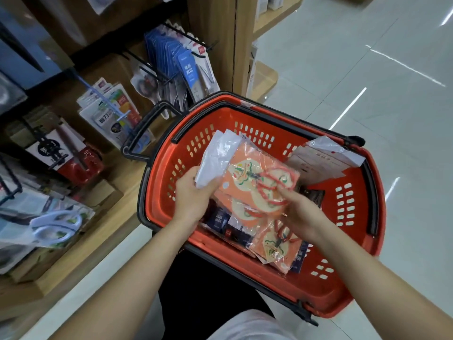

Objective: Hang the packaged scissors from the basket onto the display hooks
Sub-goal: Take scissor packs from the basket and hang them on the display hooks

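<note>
The left hand (193, 192) is closed round the near left edge of a small sheaf. It is made up of the white-backed packs (215, 155) with the orange pack (247, 182) of red-handled scissors on top. The right hand (301, 209) is set against the orange pack's right side, with the forefinger laid across the red handles. Its other fingers are curled under the film in what looks like a pinch, and the thumb is hidden. The sheaf is held tilted above the basket (367, 217), not yet carried to the display.

Under the right wrist a second orange pack (277, 244) lies among dark packs. Beyond the right hand, more white packs (326, 158) are leant on the far wall.

The film looks slippery, and the sheaf is gripped at one edge only. If the orange pack is drawn off sharply, the white-backed packs may well be dragged loose and dropped.

The hooks (147, 67) are up and to the left of the left hand, well apart from it. Their tips point outward, and one is already crowded with hanging blue packs (186, 69). A hurried approach could miss the hole or tear the film.

Between the left hand and the shelf, the basket's black handle (139, 133) is raised, and a pack corner could be caught on it. Open floor (367, 69) lies beyond and to the right of the right hand, and free room is left straight above the basket.
</note>
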Tool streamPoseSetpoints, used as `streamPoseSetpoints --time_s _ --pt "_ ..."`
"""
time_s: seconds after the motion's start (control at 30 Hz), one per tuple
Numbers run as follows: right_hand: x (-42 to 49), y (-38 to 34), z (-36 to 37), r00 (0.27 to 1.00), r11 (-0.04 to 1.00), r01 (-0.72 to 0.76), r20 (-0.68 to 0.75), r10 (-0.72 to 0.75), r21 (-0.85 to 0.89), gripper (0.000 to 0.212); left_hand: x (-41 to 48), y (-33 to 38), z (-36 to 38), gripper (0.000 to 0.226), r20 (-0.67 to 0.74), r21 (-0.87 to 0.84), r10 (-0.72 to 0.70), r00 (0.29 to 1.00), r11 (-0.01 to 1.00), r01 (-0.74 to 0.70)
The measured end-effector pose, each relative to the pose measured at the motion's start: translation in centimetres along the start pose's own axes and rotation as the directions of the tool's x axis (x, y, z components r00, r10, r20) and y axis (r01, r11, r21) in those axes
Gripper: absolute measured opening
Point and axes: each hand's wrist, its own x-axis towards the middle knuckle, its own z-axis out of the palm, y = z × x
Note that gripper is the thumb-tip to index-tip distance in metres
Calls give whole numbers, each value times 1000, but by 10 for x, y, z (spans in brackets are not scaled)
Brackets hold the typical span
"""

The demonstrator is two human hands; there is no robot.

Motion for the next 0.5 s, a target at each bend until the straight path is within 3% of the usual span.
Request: streamPoseSetpoints --time_s 0.1,0.17,0.23,0.3,0.33,0.4,0.5 --pt "5 2 -10 1000 982 -10 9 12 -191 37 2 8 -6 12 6 -16 95 995 995 -95" --pt "9 2 -10 994 930 82 -40 -103 -358 59 4 8 -8 15 96 31 173 980 984 -177" --pt "11 -3 -6 958 789 233 -8 -288 -568 78 7 10 -6 17 183 74 201 962 973 -218" --pt "12 -9 3 892 545 396 170 -418 -739 81 12 11 -6 17 249 83 190 950 973 -216" --pt "12 -13 9 860 482 471 265 -436 -738 79 14 12 -6 15 272 70 171 947 978 -197" --pt "13 -20 19 839 553 541 356 -411 -634 73 17 13 -8 18 285 -6 105 953 994 -108" --pt "20 -28 22 867 679 497 331 -372 -540 55 16 17 -7 25 254 -186 -7 967 981 56"
